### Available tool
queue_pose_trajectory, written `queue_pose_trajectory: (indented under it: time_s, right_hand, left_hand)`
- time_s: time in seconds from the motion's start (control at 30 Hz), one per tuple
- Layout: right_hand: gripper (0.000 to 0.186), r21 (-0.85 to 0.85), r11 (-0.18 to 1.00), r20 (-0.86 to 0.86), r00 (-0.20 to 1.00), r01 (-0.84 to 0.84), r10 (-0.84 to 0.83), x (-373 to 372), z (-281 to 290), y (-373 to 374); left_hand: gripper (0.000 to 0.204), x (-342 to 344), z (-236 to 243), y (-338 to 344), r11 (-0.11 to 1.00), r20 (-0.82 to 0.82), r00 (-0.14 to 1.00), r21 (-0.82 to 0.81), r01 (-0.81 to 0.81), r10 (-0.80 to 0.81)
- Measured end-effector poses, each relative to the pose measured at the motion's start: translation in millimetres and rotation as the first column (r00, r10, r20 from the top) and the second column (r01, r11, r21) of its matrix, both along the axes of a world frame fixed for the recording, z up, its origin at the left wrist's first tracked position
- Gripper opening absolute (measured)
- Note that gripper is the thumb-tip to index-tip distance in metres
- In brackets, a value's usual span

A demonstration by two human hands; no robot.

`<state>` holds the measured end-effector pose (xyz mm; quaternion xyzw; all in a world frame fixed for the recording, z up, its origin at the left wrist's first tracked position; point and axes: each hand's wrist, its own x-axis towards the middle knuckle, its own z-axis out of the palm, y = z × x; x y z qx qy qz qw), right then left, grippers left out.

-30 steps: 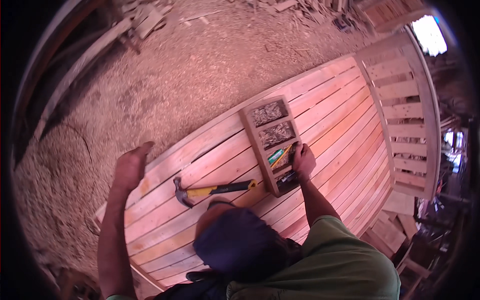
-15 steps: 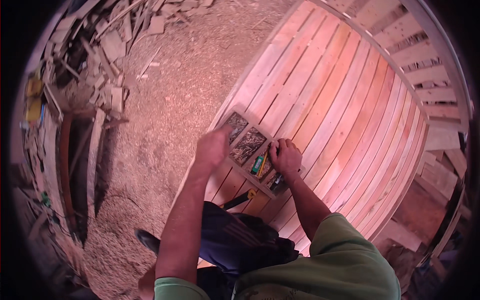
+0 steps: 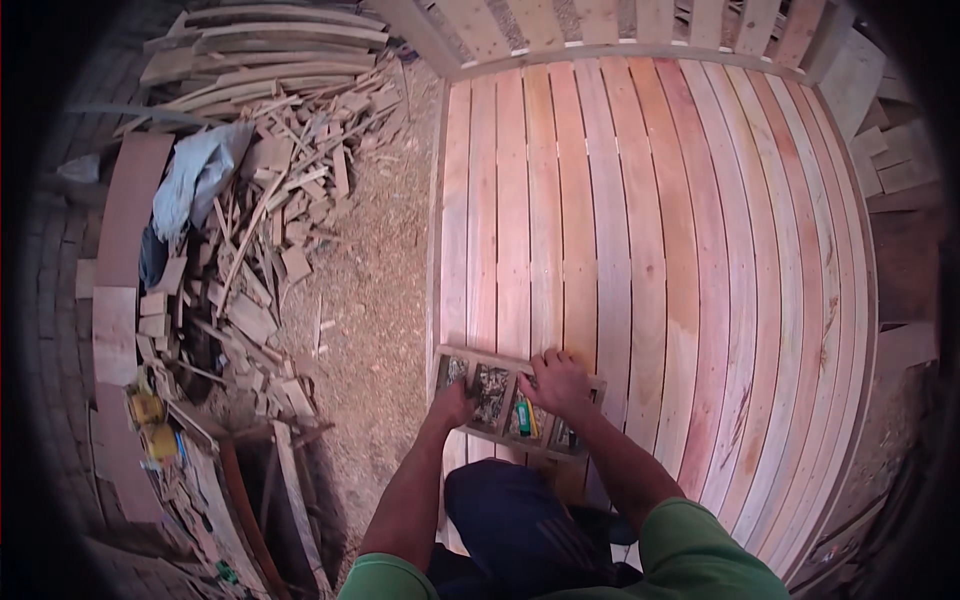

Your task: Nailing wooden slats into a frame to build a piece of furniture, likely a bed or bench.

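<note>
A wooden box (image 3: 485, 356) divided into compartments lies on the slatted wooden platform, just past my knee. My left hand (image 3: 455, 403) reaches into its leftmost compartment, fingers bunched among small metal-looking pieces; whatever they grip is hidden. Wrapped over the box's far rim and a divider is my right hand (image 3: 560, 385), holding the frame. Dark, nail-like bits (image 3: 491, 392) fill the second compartment. In the third sit a small green object (image 3: 523, 418) and a thin yellow stick (image 3: 533, 420). The rightmost compartment is mostly covered by my right wrist.
Slats of the platform (image 3: 620, 230) stretch away to a slatted upright panel (image 3: 590, 22). Left of it, sawdust covers the floor (image 3: 370, 290). Offcuts (image 3: 250, 320), long boards (image 3: 280, 40) and a pale plastic bag (image 3: 200, 170) lie beyond. Yellow containers (image 3: 150, 425) stand lower left.
My view has turned, so the platform and box appear straighter. Both hands stay at the box, the left now lower into its compartment. A black-and-yellow tool near my knee has dropped from sight.
</note>
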<state>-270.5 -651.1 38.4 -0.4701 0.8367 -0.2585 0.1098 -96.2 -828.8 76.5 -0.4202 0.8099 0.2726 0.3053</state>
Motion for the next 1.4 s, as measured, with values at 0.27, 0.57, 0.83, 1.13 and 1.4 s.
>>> queue_pose_trajectory:
  time_s: [0.27, 0.57, 0.83, 1.13, 1.4]
  right_hand:
    - [0.041, 0.036, 0.999, 0.014, 0.999, -0.031, 0.031, -2, 7, -1]
    - [0.029, -0.072, 0.848, -0.11, 0.849, -0.526, 0.517, 66, 49, 40]
    - [0.023, 0.106, 0.765, 0.343, 0.745, -0.635, 0.572, 177, 86, 112]
    - [0.028, 0.563, 0.613, 0.428, 0.83, -0.554, 0.357, 153, 1, 141]
    - [0.023, 0.817, 0.426, 0.124, 0.84, -0.389, 0.529, 125, 36, 118]
  left_hand:
    - [0.048, 13, -30, -7, 0.999, -0.006, 0.999, -0.029, -0.033, 0.033]
    - [0.051, 21, -22, 6, 0.995, -0.202, 0.975, -0.038, 0.089, -0.095]
    - [0.038, 43, -16, 48, 0.99, -0.364, 0.922, 0.0, -0.143, 0.133]
    - [0.017, 81, 71, 31, 0.997, -0.551, 0.83, 0.04, -0.073, 0.083]
    - [0.044, 319, 160, -42, 0.845, -0.435, 0.757, 0.017, -0.535, 0.488]
